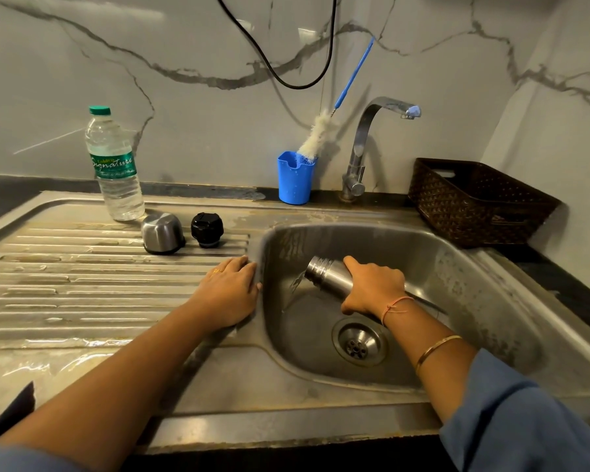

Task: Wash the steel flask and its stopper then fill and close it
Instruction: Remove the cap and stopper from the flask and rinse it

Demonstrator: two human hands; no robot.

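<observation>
**Right hand** [372, 287]: fingers wrapped round the body of the steel flask [324, 274], which it holds inside the sink [457, 284]. The flask is tilted with its open threaded mouth lowest and pointing left. A thin run of water appears to leave the mouth.

**Left hand** [232, 294]: holds nothing. It lies flat, fingers straight, on the draining board [82, 284] at the basin's left rim.

**Step in hand (judged):** emptying rinse water.
- Tip the mouth further down, over the drain [358, 342], until the flow stops.
- Keep the grip firm, since wet steel is likely to be slippery.
- Keep the left hand planted for balance.

**Stopper** [207, 229]: black, standing on the draining board, apart from the flask.

**Steel cup** [162, 233]: upturned, just left of the stopper.

**Water bottle** [115, 165]: capped, standing behind the cup. It is probably the fill source.

**Bottle brush** [315, 137]: white bristles and blue handle, standing in a blue holder [295, 178].

**Tap** [365, 131]: no flow visible.

**Basket** [474, 206]: brown, on the worktop [559, 277] to the right.
</observation>
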